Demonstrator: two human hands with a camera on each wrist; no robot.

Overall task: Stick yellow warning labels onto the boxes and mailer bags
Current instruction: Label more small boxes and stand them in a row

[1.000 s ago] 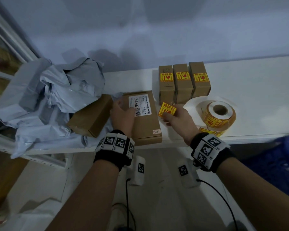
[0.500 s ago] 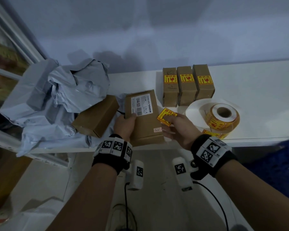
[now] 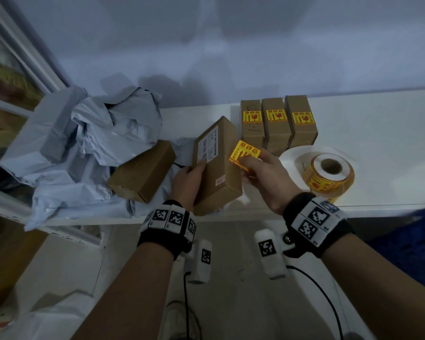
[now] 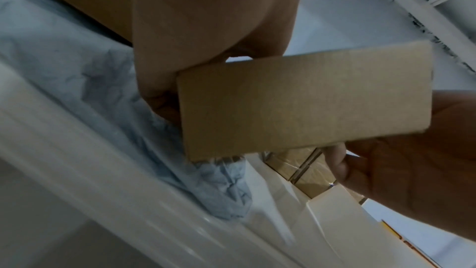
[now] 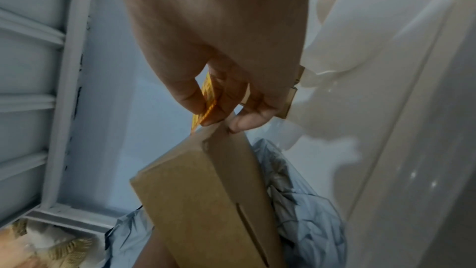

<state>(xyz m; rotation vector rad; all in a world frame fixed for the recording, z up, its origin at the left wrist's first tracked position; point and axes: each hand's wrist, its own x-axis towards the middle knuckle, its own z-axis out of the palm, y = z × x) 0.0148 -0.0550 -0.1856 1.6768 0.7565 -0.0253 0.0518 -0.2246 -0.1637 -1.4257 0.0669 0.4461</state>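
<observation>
My left hand [image 3: 189,179] grips a brown cardboard box [image 3: 219,165] with a white shipping label, lifted and tilted above the white table [image 3: 378,143]. In the left wrist view the box [image 4: 304,101] shows its plain end, thumb on one side. My right hand [image 3: 268,173] pinches a yellow warning label [image 3: 245,153] at the box's right edge. In the right wrist view, thumb and forefinger hold the label [image 5: 210,97] just above the box [image 5: 211,201]. A roll of yellow labels [image 3: 329,173] sits to the right.
Three small labelled boxes [image 3: 277,123] stand in a row at the back. Another plain brown box [image 3: 142,170] lies left of the held one, on crumpled grey mailer bags [image 3: 84,143]. A blue crate [image 3: 415,236] is below the table at right.
The left hand has lifted the box off the table and tilted it up. The right hand has brought the yellow label up against the box's right side.
</observation>
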